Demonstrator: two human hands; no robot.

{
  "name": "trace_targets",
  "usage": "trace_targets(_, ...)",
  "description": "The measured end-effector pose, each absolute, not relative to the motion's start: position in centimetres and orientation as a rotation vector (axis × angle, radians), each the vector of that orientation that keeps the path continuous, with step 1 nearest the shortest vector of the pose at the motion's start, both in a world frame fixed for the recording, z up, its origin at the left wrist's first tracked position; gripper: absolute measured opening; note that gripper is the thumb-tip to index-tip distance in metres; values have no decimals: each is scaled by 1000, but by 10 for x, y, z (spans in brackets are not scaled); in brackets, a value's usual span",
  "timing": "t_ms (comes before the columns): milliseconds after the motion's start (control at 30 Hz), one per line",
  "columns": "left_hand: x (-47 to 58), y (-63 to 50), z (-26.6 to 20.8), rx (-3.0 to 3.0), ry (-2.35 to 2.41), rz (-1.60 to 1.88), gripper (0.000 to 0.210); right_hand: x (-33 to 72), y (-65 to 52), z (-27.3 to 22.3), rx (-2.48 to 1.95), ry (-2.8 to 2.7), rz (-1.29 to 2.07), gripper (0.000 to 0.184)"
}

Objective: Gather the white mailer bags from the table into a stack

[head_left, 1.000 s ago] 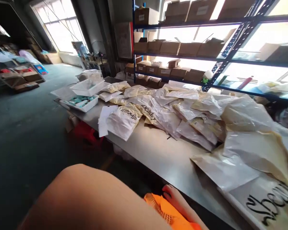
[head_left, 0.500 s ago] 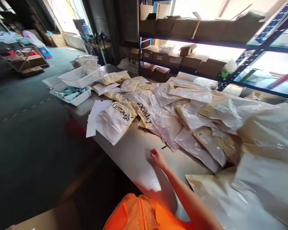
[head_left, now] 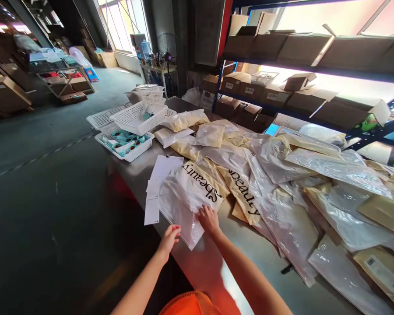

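The clear bag point(head_left: 180, 213) lies at the table's point(head_left: 216, 262) near edge, under a "Beauty" bag point(head_left: 197, 186). The right hand point(head_left: 209, 218) rests flat on it, fingers apart. The left hand point(head_left: 170, 235) touches its corner, loosely curled. Lifting it slowly, by both corners, would keep the bag above from sliding.

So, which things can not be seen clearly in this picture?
- Contents of the Beauty bag under both hands: head view, the frosted plastic hides them.
- Left hand grip: fingers curl over the bag's edge, underside hidden.
- Labels on the shelf boxes: too small.
- Items in the white basket: too small to name.
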State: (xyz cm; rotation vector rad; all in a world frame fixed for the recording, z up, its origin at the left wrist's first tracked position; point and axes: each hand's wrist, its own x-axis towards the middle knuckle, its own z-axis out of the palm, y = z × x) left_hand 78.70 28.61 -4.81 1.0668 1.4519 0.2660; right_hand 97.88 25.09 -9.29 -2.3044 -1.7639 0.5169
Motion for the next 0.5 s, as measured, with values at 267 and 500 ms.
trace_targets(267, 808, 354, -107, 1481, 1782, 193, 63, 1029, 200, -78, -2389, -1288, 145, 39)
trace_targets(500, 833, 293, -85, 1260, 1418, 238, 69, 990, 110, -24, -2102, -1419, -46, 21)
